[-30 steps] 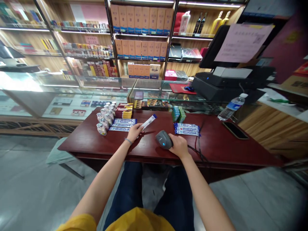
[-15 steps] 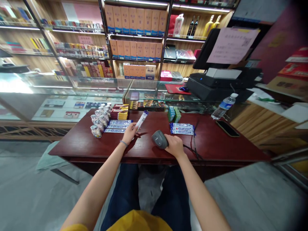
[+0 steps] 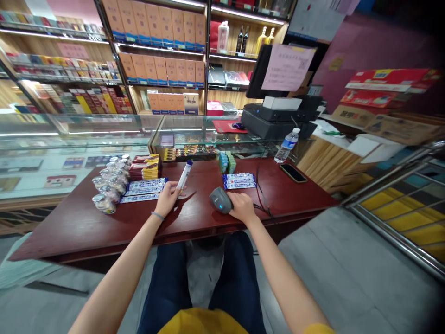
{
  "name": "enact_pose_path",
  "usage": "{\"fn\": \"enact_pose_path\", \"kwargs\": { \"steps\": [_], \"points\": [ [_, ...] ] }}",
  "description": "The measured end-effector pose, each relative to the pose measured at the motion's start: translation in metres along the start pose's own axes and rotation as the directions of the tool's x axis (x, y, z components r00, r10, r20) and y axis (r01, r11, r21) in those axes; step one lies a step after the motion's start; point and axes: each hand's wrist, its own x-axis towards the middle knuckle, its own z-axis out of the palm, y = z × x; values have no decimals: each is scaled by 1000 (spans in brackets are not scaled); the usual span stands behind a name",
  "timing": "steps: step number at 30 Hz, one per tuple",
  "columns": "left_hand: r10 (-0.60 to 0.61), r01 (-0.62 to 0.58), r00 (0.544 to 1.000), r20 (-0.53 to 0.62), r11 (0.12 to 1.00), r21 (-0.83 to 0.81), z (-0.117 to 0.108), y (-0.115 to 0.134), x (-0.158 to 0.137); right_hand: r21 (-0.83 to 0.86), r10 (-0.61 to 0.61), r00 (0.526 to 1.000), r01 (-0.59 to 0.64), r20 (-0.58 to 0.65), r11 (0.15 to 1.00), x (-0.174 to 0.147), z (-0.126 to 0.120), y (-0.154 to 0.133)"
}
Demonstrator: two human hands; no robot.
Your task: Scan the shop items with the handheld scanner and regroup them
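left hand (image 3: 168, 198) on a slim wrapped stick (image 3: 184, 175), right hand (image 3: 242, 207) on a barcode scanner (image 3: 221, 200)

the left hand's fingers are closed around the lower part of the stick, white with a dark blue end, which slants up and away over the dark red table (image 3: 194, 221). a thin wristband (image 3: 158, 215) circles that wrist. the right hand is wrapped around the handle of the scanner, grey with a blue light glowing on it, its head toward the left hand and apart from the stick. whether the scanner touches the tabletop i cannot tell. a black cable (image 3: 261, 208) runs across the wood beside the right hand.

just left of the left hand, blue-and-white packets (image 3: 145, 187) lie flat, one behind another. small lidded jars (image 3: 104, 203) stand in rows to their left, with maroon-and-yellow packs (image 3: 149, 172) behind. beyond the right hand lies a second group of wrapped packets (image 3: 239, 181), blue-and-white too, and just behind it stand green-and-blue packs (image 3: 227, 162). farther right are a phone (image 3: 293, 173), lying flat, and an upright water bottle (image 3: 286, 147) near it.

past the table runs a glass display counter (image 3: 125, 127), with a red mat (image 3: 221, 126) and a dark mouse (image 3: 238, 125) on top. a pink printed sheet (image 3: 287, 68) covers part of a monitor (image 3: 256, 74). against the wall, shelves carry orange boxes (image 3: 170, 69) with blue bases.
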Motion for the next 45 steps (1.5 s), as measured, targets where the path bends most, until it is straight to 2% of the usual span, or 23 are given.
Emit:
{"fn": "enact_pose_path", "kwargs": {
  "steps": [5,8,12,14,17,20,23,27,32,39,45],
  "points": [
    [82,-84,996,19,977,194,29,4,9,-36,31,1000,-31,-4,999,-19,-16,24],
    [142,-150,989,49,930,334,58,8,18,-74,57,998,-59,-27,996,-28,-27,36],
    [203,-233,972,118,891,390,101,11,27,-100,105,994,-108,-34,989,-39,-44,51],
    [264,-318,947,184,856,409,123,12,32,-115,126,992,-129,-32,985,-46,-52,57],
    [358,-462,884,299,760,456,154,11,39,-133,166,986,-169,-33,977,-55,-61,67],
    [367,-512,857,360,680,525,180,11,46,-138,193,980,-197,-43,971,-65,-66,74],
    [331,-488,872,360,643,591,199,13,51,-134,187,980,-194,-65,972,-72,-68,79],
    [260,-421,906,333,635,648,212,16,56,-138,169,981,-181,-95,974,-79,-67,86],
    [213,-369,928,306,646,669,220,13,66,-161,201,977,-210,-72,964,-81,-64,91],
    [196,-362,929,315,668,650,222,7,69,-167,185,980,-195,-73,966,-80,-63,91],
    [249,-388,920,304,698,602,219,5,67,-170,215,974,-223,-65,960,-77,-66,90]
  ]
}}
